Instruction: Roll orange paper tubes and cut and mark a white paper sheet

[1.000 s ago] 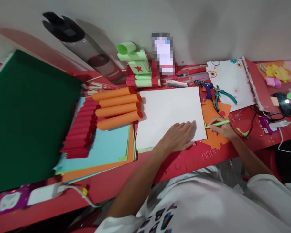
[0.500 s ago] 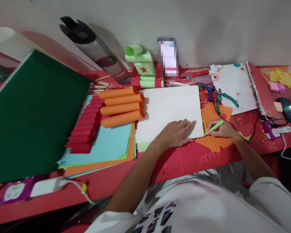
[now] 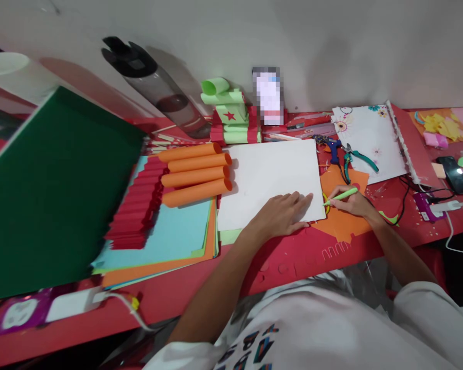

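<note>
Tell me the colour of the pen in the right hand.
Light green pen, held by the right hand; head view.

A red table (image 3: 200, 288) stands against a plain pale wall (image 3: 332, 46) under dim light.

4 orange paper rolls (image 3: 196, 173) lie side by side, next to 1 white sheet (image 3: 272, 177). There is 1 green pen (image 3: 341, 196), 1 pair of pliers (image 3: 357, 158), 1 dark phone (image 3: 452, 174) and 1 green board (image 3: 50, 190). 2 hands are in view.

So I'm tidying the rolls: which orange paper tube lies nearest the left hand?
The front orange tube, lowest of the four and closest to the left hand resting on the white sheet.
</note>
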`<state>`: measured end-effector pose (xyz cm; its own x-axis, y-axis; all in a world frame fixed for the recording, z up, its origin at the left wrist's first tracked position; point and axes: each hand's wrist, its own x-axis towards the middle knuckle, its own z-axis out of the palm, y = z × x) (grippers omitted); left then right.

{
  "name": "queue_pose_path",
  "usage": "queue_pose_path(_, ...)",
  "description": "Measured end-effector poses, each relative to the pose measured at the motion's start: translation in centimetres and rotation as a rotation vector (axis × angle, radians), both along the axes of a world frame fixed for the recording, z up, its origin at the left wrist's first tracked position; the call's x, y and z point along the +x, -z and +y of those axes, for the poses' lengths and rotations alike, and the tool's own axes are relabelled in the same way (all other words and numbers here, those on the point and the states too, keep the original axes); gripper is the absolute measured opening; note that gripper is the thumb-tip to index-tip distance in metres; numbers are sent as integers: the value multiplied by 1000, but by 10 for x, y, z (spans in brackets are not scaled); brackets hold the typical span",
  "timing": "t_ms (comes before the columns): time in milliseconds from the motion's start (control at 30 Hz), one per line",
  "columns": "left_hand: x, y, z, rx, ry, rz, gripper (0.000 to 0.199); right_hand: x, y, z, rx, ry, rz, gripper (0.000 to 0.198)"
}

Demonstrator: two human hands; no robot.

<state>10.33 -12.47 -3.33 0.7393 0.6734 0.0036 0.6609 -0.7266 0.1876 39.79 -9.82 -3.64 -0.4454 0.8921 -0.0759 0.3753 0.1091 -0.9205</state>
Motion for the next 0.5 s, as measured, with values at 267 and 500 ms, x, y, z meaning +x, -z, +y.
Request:
queue_pose_path(267,2,-9,1,-79,-4,52,88,9,-2,0,-49,-193,-58,22)
queue_pose_path(500,2,-12,0,-117,-14,74,90,9,-1,0,-32,-216,-65,20)
